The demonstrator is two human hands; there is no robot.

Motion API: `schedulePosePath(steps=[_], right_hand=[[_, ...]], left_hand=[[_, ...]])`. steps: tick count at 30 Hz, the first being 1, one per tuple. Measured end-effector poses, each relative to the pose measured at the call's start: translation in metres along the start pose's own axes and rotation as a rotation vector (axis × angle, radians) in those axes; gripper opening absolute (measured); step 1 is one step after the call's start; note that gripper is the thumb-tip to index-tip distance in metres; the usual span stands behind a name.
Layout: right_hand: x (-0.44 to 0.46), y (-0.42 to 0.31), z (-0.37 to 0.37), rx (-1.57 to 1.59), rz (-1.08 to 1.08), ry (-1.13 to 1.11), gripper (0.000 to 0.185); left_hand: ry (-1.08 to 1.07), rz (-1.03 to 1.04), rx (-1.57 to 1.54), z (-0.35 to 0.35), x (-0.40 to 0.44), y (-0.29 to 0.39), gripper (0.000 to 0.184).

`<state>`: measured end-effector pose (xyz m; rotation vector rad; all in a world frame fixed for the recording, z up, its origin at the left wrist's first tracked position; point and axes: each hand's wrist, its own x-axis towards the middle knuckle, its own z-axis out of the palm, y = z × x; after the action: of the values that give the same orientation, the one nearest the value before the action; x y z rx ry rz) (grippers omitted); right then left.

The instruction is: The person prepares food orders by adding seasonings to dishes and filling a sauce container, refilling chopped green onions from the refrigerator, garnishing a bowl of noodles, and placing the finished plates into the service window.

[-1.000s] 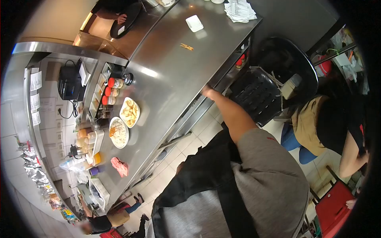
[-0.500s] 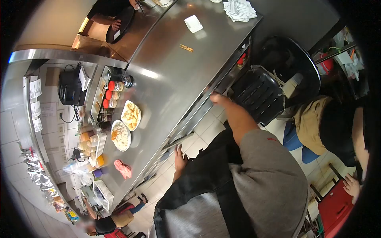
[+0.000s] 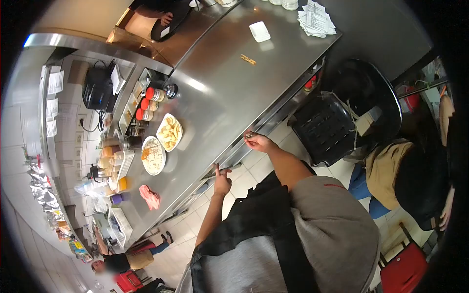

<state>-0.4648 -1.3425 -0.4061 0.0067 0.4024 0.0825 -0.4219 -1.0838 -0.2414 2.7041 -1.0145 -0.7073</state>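
Observation:
My right hand is closed beside the front edge of the steel counter. A small dark, shiny item shows at its fingertips, too small to name. Lower along the same edge is my left hand, fingers apart and nothing visible in it. On the counter near my hands stand a plate of pale yellow food pieces and a plate of rice with an orange-brown topping. A crumpled pink cloth lies below the plates.
Red-lidded jars line the counter's back. A wooden clothespin, a white dish and paper slips lie farther up. A black chair stands to the right. One person is at right, another at lower left.
My right hand has come back from the counter's edge near the chair, now with a small item at its fingertips. My left hand has risen towards the counter edge. The view has shifted.

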Motion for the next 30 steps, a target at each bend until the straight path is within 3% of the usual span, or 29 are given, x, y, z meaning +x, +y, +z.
schedulePosePath(steps=[3,5,8,10,14,16,18,20,24,30], right_hand=[[-0.004,-0.002,-0.010,-0.062,-0.012,0.125,0.026],[-0.013,-0.007,-0.004,-0.259,-0.040,0.134,0.017],[-0.031,-0.013,0.020,-0.538,-0.114,0.276,0.014],[-0.041,-0.016,0.036,-0.623,-0.172,0.377,0.015],[-0.043,-0.032,0.021,-0.782,-0.224,0.357,0.008],[-0.055,-0.058,-0.008,-1.058,-0.167,0.155,0.014],[-0.092,-0.071,0.006,-1.346,-0.093,0.220,0.022],[-0.098,-0.079,-0.012,-1.466,0.093,0.235,0.017],[-0.151,-0.059,0.119,-1.297,0.132,0.004,0.018],[-0.086,-0.037,0.296,-1.444,-0.258,-0.142,0.022]], left_hand=[[-0.132,-0.243,-0.236,0.033,-0.034,-0.011,0.045],[-0.130,-0.111,-0.105,0.071,-0.066,-0.038,0.040],[-0.188,-0.220,-0.172,0.165,-0.108,-0.109,0.033],[-0.293,-0.327,-0.242,0.169,-0.138,-0.104,0.033],[-0.378,-0.458,-0.374,0.165,-0.179,-0.089,0.034],[-0.378,-0.482,-0.419,0.161,-0.185,-0.078,0.034],[-0.370,-0.498,-0.463,0.163,-0.185,-0.072,0.034],[-0.333,-0.542,-0.508,0.164,-0.176,-0.064,0.035],[-0.151,-0.808,-0.633,0.172,-0.153,-0.058,0.039],[-0.152,-0.564,-0.610,0.196,-0.157,-0.105,0.043]])
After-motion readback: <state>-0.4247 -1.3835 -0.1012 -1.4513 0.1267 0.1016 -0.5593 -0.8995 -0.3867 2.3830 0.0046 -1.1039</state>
